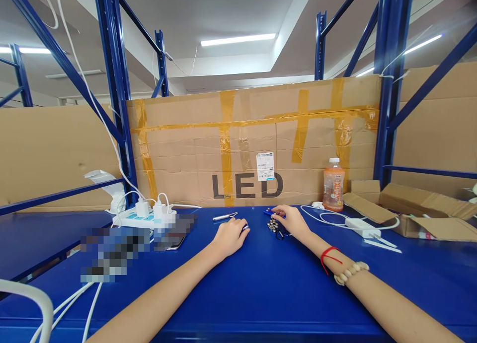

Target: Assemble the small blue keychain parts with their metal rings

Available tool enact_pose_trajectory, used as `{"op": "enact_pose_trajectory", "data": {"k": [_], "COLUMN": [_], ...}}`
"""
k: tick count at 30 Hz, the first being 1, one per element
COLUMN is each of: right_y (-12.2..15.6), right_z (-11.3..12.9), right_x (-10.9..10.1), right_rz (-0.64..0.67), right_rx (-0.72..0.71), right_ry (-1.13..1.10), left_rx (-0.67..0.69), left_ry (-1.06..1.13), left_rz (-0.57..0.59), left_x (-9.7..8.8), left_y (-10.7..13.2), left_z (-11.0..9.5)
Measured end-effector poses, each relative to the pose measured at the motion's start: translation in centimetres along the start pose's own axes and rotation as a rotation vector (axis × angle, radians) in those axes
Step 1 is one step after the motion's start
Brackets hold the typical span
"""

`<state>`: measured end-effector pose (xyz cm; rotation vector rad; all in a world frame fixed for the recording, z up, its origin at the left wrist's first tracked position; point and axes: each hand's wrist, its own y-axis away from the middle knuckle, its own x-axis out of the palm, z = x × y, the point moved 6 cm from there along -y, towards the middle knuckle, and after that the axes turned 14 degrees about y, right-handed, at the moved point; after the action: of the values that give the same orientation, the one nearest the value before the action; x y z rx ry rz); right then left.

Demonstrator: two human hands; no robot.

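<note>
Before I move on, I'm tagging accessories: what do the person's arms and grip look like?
No sleeves or gloves show. The left arm and left grip look bare. The right arm wears a thin red cord with loose ends and a bracelet of pale beads; the right grip looks bare.

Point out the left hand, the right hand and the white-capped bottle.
Left hand (230, 237): head view, back of the hand.
Right hand (293, 222): head view, back of the hand.
White-capped bottle (333, 186): head view, middle of its body.
</note>
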<state>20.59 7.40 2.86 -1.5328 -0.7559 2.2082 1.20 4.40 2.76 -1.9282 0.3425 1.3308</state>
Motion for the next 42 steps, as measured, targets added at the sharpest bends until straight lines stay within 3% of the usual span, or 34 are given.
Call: {"op": "enact_pose_trajectory", "data": {"k": [8,22,30,42], "right_y": [0.5,0.7,0.7,0.7], "right_z": [1.3,2.3,1.7,2.9], "right_x": [-1.3,-1.4,-0.8,-1.0], "right_rz": [-0.005,0.063,0.056,0.004], "right_rx": [0.044,0.014,-0.027,-0.062], "right_ry": [0.097,0.182,0.247,0.155], "left_rx": [0.008,0.010,0.020,0.011], "left_ry": [-0.013,-0.007,-0.012,-0.011], "left_rz": [-0.011,-0.004,-0.013,-0.005], "left_x": [-0.1,-0.1,0.0,0.1], "left_y": [0.1,0.0,0.0,-0.1], "left_z": [-0.2,-0.2,-0.2,-0.1]}}
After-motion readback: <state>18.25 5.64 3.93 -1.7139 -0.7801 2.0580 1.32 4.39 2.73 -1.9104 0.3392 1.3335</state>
